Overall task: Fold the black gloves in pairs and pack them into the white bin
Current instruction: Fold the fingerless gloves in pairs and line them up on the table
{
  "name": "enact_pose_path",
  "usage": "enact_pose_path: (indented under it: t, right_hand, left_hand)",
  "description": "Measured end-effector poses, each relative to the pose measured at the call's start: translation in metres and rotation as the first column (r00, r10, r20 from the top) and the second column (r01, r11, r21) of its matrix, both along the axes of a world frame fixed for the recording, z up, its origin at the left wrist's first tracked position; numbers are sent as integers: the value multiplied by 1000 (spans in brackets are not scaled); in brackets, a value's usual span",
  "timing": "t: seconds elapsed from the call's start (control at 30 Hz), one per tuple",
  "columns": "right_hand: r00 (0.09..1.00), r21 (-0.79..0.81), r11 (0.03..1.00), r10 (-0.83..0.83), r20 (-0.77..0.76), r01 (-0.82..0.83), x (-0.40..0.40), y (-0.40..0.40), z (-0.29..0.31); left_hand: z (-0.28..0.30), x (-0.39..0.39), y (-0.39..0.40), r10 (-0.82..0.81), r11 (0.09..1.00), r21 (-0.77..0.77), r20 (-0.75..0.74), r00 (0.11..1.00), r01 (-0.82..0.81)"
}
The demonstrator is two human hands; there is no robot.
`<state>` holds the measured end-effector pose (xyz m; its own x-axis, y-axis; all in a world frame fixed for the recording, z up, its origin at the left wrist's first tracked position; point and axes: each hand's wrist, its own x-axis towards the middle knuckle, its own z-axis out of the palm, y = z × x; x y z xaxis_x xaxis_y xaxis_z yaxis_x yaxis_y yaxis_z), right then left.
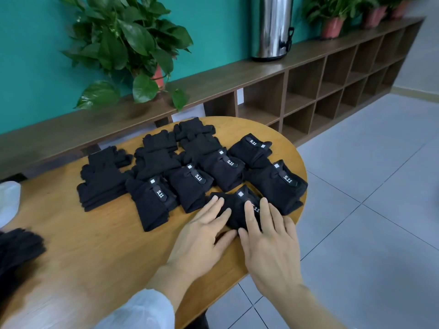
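Several folded pairs of black gloves [190,162] lie in rows on the rounded end of a wooden table [99,245]. Nearest me lies one folded pair [234,210] with a white label. My left hand [202,236] rests flat on its left side with straight fingers. On its right side my right hand [270,243] presses down, fingers straight. A blurred heap of loose black gloves [19,248] sits at the left edge. A white object [8,200], partly cut off at the far left, may be the bin.
A long wooden shelf unit [320,86] with open cubbies runs behind the table. On it stand a leafy potted plant [128,51], a steel urn [273,27] and more potted plants [332,22]. Grey tiled floor [368,186] lies right of the table.
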<state>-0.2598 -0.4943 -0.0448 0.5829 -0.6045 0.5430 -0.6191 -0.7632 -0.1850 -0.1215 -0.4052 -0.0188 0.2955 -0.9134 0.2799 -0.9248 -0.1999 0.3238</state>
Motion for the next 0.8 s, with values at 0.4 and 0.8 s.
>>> enact_pose_path:
  t: [0.4, 0.8]
  right_hand:
    - [980, -137, 971, 199, 15, -195, -14, -18, 0]
    - [985, -46, 985, 167, -46, -169, -2, -16, -2]
  left_hand:
    - [-3, -6, 4, 84, 996, 24, -37, 996, -83]
    - [3, -6, 3, 94, 991, 104, -29, 995, -90]
